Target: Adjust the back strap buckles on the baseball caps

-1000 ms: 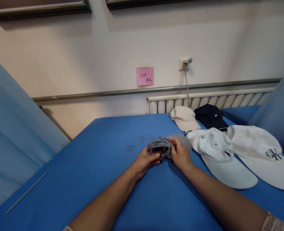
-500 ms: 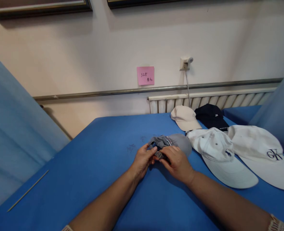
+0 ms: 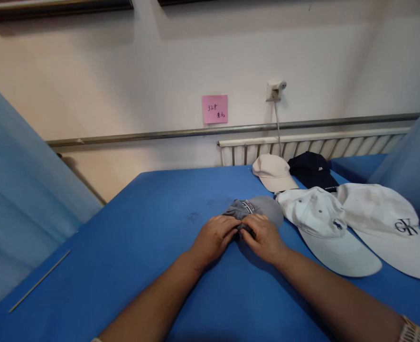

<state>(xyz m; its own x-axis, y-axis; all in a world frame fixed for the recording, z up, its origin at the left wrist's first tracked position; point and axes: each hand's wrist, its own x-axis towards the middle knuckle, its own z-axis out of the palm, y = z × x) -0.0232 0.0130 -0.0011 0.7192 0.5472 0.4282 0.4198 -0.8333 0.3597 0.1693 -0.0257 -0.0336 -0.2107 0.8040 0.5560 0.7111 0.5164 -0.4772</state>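
A grey baseball cap (image 3: 269, 209) lies on the blue table (image 3: 131, 247), its brim pointing right and a small label on its front. My left hand (image 3: 215, 236) is closed on the cap's near left edge, with the fingers over the fabric. Close beside it, my right hand (image 3: 263, 236) grips the same near edge, thumb below and fingers on top. Both hands cover most of the cap's rear strap and opening.
To the right lie a pale cap (image 3: 316, 218) and a white cap (image 3: 377, 209). Behind them are a beige cap (image 3: 272, 168) and a dark cap (image 3: 311, 168). A thin stick (image 3: 41, 280) rests at the left edge, near a blue curtain (image 3: 21, 190).
My left hand has turned over, from holding the cap's rear opening with the thumb on top to gripping from above. The opening and the strap's buckle are now covered.
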